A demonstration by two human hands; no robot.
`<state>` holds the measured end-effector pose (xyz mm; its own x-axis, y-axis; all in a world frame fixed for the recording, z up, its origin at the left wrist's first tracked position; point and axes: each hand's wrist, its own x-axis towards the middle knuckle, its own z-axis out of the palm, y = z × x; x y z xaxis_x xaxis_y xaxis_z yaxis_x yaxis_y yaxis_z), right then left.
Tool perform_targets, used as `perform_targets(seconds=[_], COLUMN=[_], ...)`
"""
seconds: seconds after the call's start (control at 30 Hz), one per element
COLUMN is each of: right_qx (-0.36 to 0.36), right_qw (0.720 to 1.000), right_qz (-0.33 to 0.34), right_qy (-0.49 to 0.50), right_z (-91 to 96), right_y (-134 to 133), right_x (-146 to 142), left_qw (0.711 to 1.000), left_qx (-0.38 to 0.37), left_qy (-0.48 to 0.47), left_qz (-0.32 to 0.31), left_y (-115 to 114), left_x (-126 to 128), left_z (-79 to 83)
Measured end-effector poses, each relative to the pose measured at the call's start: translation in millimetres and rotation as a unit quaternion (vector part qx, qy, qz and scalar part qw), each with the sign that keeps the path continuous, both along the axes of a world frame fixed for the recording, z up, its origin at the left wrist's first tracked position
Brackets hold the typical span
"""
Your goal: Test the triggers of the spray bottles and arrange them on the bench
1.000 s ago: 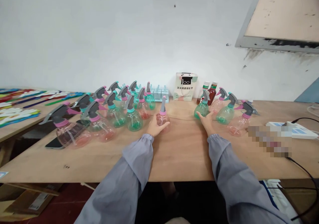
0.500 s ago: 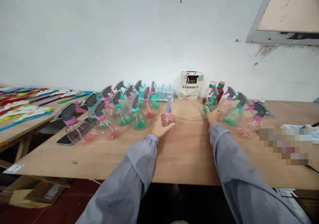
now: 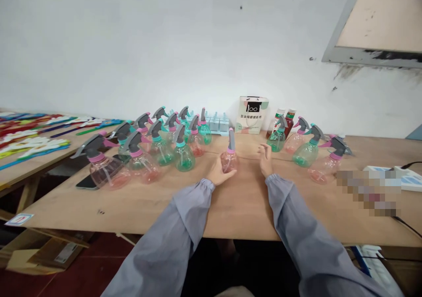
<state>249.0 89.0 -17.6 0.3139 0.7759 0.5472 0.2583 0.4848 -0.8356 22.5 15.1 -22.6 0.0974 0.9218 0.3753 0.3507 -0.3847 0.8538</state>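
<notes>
My left hand [image 3: 221, 171] is wrapped around the left side of a clear pink spray bottle [image 3: 230, 157] with a grey and pink trigger head; the bottle stands upright at the table's middle. Some of its fingers are hidden behind the bottle. To the right, my right hand [image 3: 265, 159] is raised off the table, its fingers apart and nothing in them. Just beyond it stands a green spray bottle [image 3: 276, 141], nearest to that hand and not touched by it.
Several pink and green spray bottles [image 3: 184, 158] stand at left, and others, such as a pink one [image 3: 325, 168], at right. A paper bag [image 3: 252, 115], red-brown bottles [image 3: 289, 123] and light-blue moulds [image 3: 218, 124] are by the wall. A phone [image 3: 86, 182] lies at left.
My right hand has let go of the green spray bottle and moved left, opening. My left hand, with the pink spray bottle, has shifted slightly right.
</notes>
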Motion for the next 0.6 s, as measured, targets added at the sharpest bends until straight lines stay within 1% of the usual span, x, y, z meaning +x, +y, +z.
perform_targets(seconds=[0.03, 0.07, 0.1, 0.13, 0.17, 0.2, 0.23, 0.3, 0.43, 0.5, 0.53, 0.57, 0.6], right_qx=[-0.003, -0.004, -0.001, 0.009, 0.019, 0.027, 0.033, 0.032, 0.015, -0.001, -0.013, -0.026, -0.036], right_qw=[0.997, 0.988, 0.973, 0.958, 0.946, 0.939, 0.936, 0.936, 0.953, 0.957, 0.956, 0.955, 0.954], right_qz=[0.074, 0.154, 0.231, 0.288, 0.323, 0.344, 0.352, 0.349, 0.301, 0.289, 0.290, 0.292, 0.294], right_qy=[0.001, 0.004, 0.004, 0.003, 0.000, -0.003, -0.007, -0.019, -0.035, -0.034, -0.035, -0.038, -0.041], right_z=[5.6, 12.7, 20.7, 28.9, 36.6, 43.0, 47.6, 51.2, 44.0, 40.6, 39.8, 39.7, 40.0], right_y=[-7, -15, -22, -30, -37, -43, -48, -56, -55, -51, -49, -47, -46], right_x=[-14, -26, -36, -44, -49, -52, -53, -52, -50, -48, -46, -44, -41], left_qw=[1.000, 1.000, 0.999, 0.999, 0.999, 0.998, 0.998, 0.994, 0.975, 0.972, 0.973, 0.972, 0.966], left_qx=[0.008, 0.016, 0.022, 0.025, 0.027, 0.028, 0.027, 0.022, 0.026, 0.056, 0.086, 0.124, 0.167], left_qy=[0.003, 0.006, 0.010, 0.014, 0.020, 0.031, 0.049, 0.102, 0.218, 0.228, 0.212, 0.184, 0.145], left_qz=[-0.010, -0.017, -0.022, -0.028, -0.033, -0.036, -0.036, -0.030, -0.020, -0.001, 0.027, 0.072, 0.134], left_y=[-1, -2, -3, -5, -8, -10, -12, -17, -24, -26, -27, -27, -27], left_x=[3, 6, 9, 12, 14, 16, 17, 20, 23, 18, 13, 5, -6], left_z=[-3.3, -6.0, -7.8, -8.6, -8.4, -7.4, -5.9, -2.3, 5.3, 12.1, 16.8, 22.3, 28.3])
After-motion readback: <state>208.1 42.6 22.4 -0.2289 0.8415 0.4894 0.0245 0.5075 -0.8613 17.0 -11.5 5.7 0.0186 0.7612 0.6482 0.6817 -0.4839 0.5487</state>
